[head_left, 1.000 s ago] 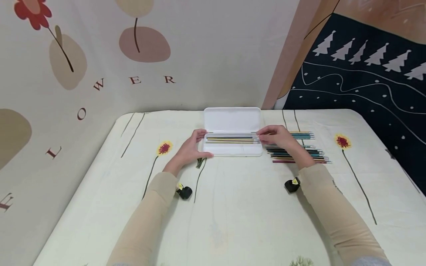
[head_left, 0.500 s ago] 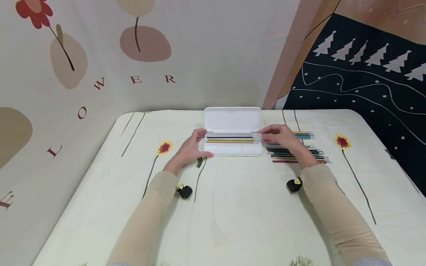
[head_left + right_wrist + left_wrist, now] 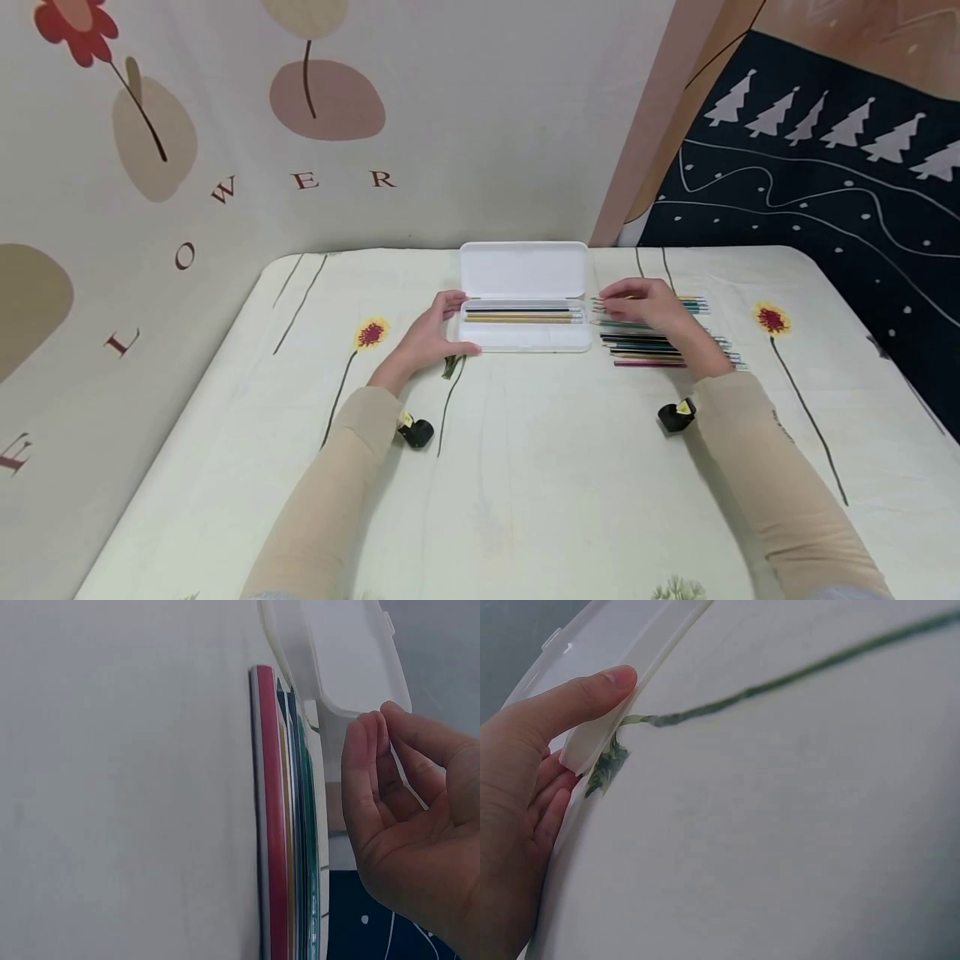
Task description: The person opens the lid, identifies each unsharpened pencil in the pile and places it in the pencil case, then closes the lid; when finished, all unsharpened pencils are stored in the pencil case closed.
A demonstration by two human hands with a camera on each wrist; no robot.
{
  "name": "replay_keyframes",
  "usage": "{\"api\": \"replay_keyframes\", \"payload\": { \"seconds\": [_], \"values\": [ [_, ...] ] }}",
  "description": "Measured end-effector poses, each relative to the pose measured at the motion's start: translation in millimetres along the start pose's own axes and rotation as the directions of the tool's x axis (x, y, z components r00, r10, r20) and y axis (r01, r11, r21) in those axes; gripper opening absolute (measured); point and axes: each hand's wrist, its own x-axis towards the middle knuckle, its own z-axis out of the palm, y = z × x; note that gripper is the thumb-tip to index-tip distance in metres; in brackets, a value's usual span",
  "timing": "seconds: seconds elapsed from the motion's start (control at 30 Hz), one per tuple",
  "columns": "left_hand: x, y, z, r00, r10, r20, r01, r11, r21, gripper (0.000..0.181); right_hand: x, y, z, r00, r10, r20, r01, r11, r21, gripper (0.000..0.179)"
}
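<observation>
A white pencil case (image 3: pixel 528 340) lies unfolded at the back of the table, its lid (image 3: pixel 522 268) raised behind it. Several pencils (image 3: pixel 522 317), some yellow and some dark, lie lengthwise inside. My left hand (image 3: pixel 431 329) grips the case's left end. In the left wrist view the thumb (image 3: pixel 604 686) presses along its front rim, with the other fingers behind the end. To the right of the case, my right hand (image 3: pixel 652 310) hovers over loose pencils (image 3: pixel 637 350) with nothing held. Its fingers (image 3: pixel 364 772) are bent and bunched near the thumb in the right wrist view.
Another small group of blue-green pencils (image 3: pixel 693 306) lies beyond the right hand. A red pencil (image 3: pixel 276 825) is nearest the front of the pile. The cloth (image 3: pixel 510 483) has printed flowers, and a wall hanging (image 3: pixel 480 125) rises directly behind the table.
My right hand has moved right, away from the case's right end to over the loose pencils. The pencils in the case have shifted slightly. My left hand has stayed in place.
</observation>
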Motion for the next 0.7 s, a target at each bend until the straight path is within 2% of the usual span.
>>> {"api": "replay_keyframes", "payload": {
  "seconds": [0.4,0.7],
  "values": [
    [-0.5,0.7,-2.0,1.0,-0.009,0.001,0.009,1.0,0.006,0.098,-10.7,11.9,-23.3,0.998,0.024,-0.057,-0.021,0.998,0.057,0.045],
    [1.1,-0.9,0.3,1.0,-0.011,-0.004,0.011,1.0,0.008,0.097,-26.8,29.4,-52.1,0.992,0.055,-0.116,-0.049,0.997,0.051,0.05]
  ]
}}
